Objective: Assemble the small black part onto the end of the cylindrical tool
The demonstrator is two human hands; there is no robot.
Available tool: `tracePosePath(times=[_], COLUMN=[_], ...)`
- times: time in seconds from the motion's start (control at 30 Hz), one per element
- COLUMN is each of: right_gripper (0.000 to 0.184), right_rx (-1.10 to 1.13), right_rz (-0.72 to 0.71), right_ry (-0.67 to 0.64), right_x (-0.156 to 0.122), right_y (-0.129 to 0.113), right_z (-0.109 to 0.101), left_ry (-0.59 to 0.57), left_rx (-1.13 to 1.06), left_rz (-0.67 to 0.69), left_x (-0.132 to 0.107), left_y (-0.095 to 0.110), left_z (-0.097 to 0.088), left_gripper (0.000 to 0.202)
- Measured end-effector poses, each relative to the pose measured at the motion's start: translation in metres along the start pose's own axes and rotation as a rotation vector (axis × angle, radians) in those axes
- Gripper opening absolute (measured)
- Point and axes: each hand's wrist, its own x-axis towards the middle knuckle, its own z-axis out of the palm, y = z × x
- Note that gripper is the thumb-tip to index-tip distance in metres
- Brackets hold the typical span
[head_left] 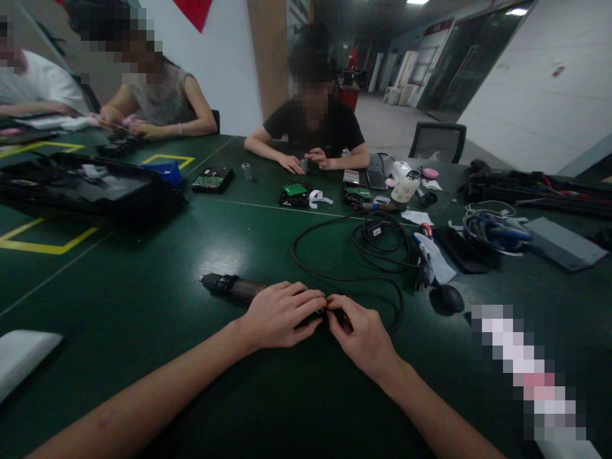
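An electric screwdriver point(239, 288) with a black nose and a brownish body lies on the green table, its nose toward the left. My left hand point(284, 312) is closed around its rear half. At the tool's tail, my right hand point(361, 331) pinches a small dark part that looks like the end of the black cable point(400, 296); the fingers mostly hide it. This cable curves out from behind my right hand and runs up into a loose coil on the table.
Beyond the coil lie a second screwdriver point(380, 207), green circuit boards point(295, 189) and a white cup point(404, 185). To the right are a black mouse point(447, 298) and a dark phone-like slab point(461, 248). A large black tray point(157, 197) sits left. Several people work across the table.
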Motion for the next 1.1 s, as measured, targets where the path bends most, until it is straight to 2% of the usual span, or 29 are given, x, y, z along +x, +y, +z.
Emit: tracePosePath(times=[0.1, 0.27, 0.43, 0.6, 0.77, 0.93, 1.1], right_gripper=[0.014, 0.013, 0.016, 0.014, 0.016, 0.016, 0.015], right_rx=[0.001, -0.004, -0.008, -0.011, -0.012, -0.004, 0.006], right_rz=[0.001, -0.004, -0.015, -0.015, -0.013, -0.020, -0.024], right_ry=[0.007, -0.006, 0.000, -0.002, 0.004, 0.018, 0.021], right_x=[0.0000, 0.0002, 0.0013, 0.0009, 0.0003, 0.0007, 0.0010], right_y=[0.0006, -0.0004, -0.0020, -0.0028, -0.0017, -0.0002, -0.0005], right_z=[0.0004, -0.0011, -0.0025, -0.0030, -0.0015, -0.0004, -0.0010], left_ry=[-0.011, 0.014, -0.010, 0.016, -0.006, 0.031, 0.013], left_rx=[-0.011, 0.023, -0.020, 0.023, 0.000, 0.046, 0.004], left_rz=[0.017, -0.032, 0.019, -0.025, 0.031, -0.017, 0.005], left_x=[-0.0001, 0.0007, 0.0000, 0.0003, -0.0005, -0.0004, 0.0001], left_y=[-0.0003, 0.0001, -0.0006, -0.0002, -0.0001, -0.0002, 0.0004], left_z=[-0.0004, 0.0003, -0.0006, 0.0002, -0.0012, 0.0010, -0.0011], left_gripper=[0.025, 0.025, 0.027, 0.024, 0.029, 0.024, 0.025])
